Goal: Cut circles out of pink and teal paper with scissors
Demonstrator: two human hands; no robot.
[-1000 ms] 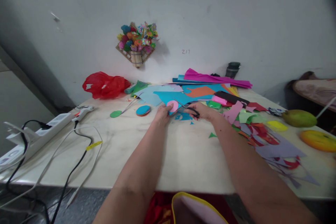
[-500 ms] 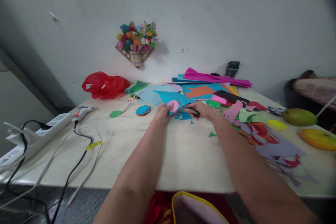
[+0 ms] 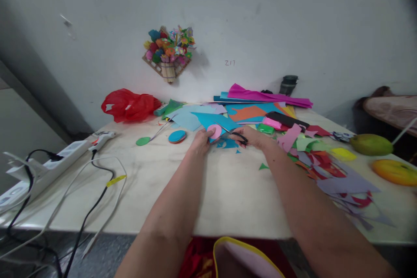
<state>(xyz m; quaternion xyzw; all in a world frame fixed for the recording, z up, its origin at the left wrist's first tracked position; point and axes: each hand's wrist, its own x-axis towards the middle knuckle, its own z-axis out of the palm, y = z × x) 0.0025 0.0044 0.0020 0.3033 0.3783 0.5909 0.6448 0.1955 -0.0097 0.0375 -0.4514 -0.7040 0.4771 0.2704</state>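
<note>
My left hand [image 3: 202, 140] pinches a pink paper circle [image 3: 215, 130] flat against a sheet of blue paper [image 3: 208, 120], thumb on top. The scissors [image 3: 240, 136] are in my right hand [image 3: 250, 135], its fingers closed round the black handles. Their blades lie at the blue paper just right of the pink circle. Small blue scraps [image 3: 228, 143] lie on the table beneath. To the left of my hands rests a stack of cut circles [image 3: 177, 136], blue on top with orange below. Farther left is a green circle [image 3: 143, 141].
Paper scraps [image 3: 321, 165] spread over the right side, near a green mango [image 3: 371, 144] and a yellow-orange fruit [image 3: 394, 171]. A black phone-like object [image 3: 286, 120] lies behind them. At left are a power strip [image 3: 48, 169], cables and a red plastic bag [image 3: 130, 105]. Coloured sheets [image 3: 249, 113] lie along the wall.
</note>
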